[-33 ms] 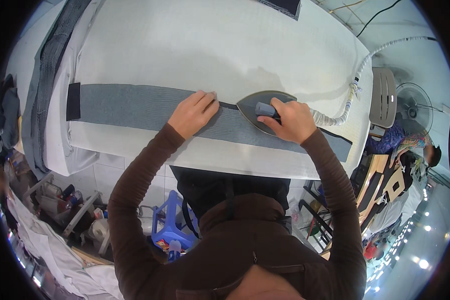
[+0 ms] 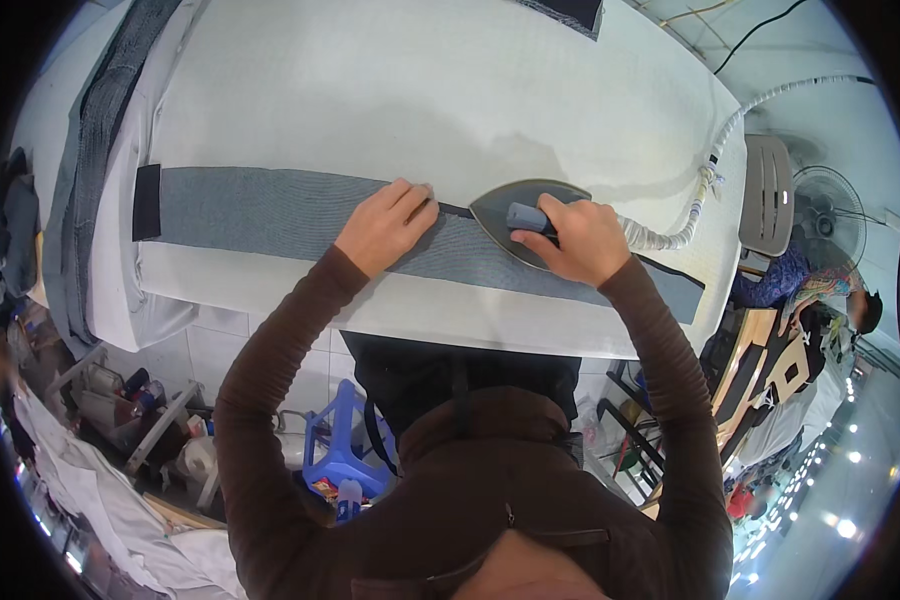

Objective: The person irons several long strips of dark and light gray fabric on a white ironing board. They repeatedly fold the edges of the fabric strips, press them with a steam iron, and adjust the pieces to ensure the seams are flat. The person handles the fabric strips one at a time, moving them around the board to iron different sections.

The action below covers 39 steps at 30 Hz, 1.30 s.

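A long strip of grey-blue fabric [image 2: 260, 210] lies across the white padded ironing table [image 2: 350, 90], with a black piece [image 2: 147, 203] at its left end. My right hand [image 2: 585, 240] is closed round the grey handle of an iron [image 2: 495, 205]. The iron's soleplate rests on the strip, its tip pointing left at a dark folded band [image 2: 456, 211] along the far edge. To the left of that tip, my left hand [image 2: 388, 228] has its fingers curled and pressed together on the strip's far edge. The fingertips partly hide the fabric they grip.
A wrapped hose [image 2: 685, 225] runs from the iron to the upper right. Dark fabric [image 2: 110, 130] drapes over the table's left side, and another dark piece [image 2: 570, 14] lies at the far edge. A blue stool [image 2: 342, 450] stands below. At right are a fan [image 2: 823, 215] and another person [image 2: 855, 305].
The iron and my right hand have shifted very slightly left along the strip. My left hand stays in place.
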Each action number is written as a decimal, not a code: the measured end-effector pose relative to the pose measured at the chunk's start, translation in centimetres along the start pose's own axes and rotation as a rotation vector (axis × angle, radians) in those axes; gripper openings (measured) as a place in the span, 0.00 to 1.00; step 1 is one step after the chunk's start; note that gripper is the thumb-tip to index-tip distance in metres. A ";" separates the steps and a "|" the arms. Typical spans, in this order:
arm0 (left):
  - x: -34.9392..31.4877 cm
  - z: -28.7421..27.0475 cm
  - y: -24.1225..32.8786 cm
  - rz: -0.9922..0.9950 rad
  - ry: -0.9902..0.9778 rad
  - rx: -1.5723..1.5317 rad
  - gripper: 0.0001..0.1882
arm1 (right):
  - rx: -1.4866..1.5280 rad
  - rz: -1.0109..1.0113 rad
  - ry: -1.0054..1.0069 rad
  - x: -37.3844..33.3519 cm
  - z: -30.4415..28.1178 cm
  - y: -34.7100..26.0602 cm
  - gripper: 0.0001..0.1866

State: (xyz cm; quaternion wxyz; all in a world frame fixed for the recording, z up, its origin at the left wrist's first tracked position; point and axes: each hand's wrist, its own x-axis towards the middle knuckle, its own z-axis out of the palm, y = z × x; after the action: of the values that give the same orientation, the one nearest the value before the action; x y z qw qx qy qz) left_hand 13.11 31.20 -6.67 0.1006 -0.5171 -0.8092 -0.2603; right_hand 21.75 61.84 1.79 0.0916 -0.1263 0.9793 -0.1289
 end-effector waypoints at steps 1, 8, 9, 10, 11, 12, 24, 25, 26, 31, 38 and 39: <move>-0.3 0.0 -0.2 -0.001 -0.014 0.011 0.11 | -0.004 -0.007 0.014 0.5 0.0 -0.6 0.30; -1.8 -0.9 -1.9 0.010 0.029 0.038 0.10 | 0.023 -0.015 -0.050 1.2 -0.2 -1.5 0.30; -2.0 -1.2 -2.2 0.006 0.031 0.032 0.11 | 0.029 -0.004 -0.061 1.1 -0.2 -1.3 0.30; -2.3 -1.4 -2.4 0.010 0.004 0.031 0.11 | 0.035 0.006 -0.071 1.1 -0.2 -1.3 0.29; -2.7 -1.7 -2.9 0.014 -0.023 0.029 0.12 | 0.028 0.002 -0.064 1.3 -0.1 -1.5 0.29; -3.1 -1.9 -3.3 0.019 -0.051 0.027 0.12 | 0.022 -0.003 -0.057 1.6 -0.1 -1.7 0.30; -4.8 -2.4 -5.8 0.108 0.042 0.066 0.22 | 0.032 -0.016 -0.058 3.0 0.1 -3.3 0.30; -4.8 -2.6 -6.1 0.105 0.035 0.070 0.22 | 0.032 -0.017 -0.046 3.1 0.1 -3.5 0.30; -4.7 -2.7 -6.3 0.103 0.026 0.074 0.22 | 0.023 -0.020 -0.038 3.5 0.3 -3.9 0.30; -4.3 -3.6 -6.8 0.155 0.055 0.183 0.13 | 0.010 -0.016 -0.064 4.5 0.2 -4.9 0.30; -5.1 -3.5 -7.2 0.165 -0.002 0.199 0.15 | 0.029 -0.018 -0.032 4.9 0.4 -5.1 0.29; -5.6 -3.4 -7.4 0.152 -0.028 0.180 0.17 | 0.020 -0.016 -0.042 5.3 0.3 -5.6 0.29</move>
State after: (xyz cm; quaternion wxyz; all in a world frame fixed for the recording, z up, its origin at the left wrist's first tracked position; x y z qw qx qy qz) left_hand 8.63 22.60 -8.58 0.1547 -0.5693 -0.7892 -0.1707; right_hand 18.04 55.09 2.23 0.1121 -0.1361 0.9748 -0.1368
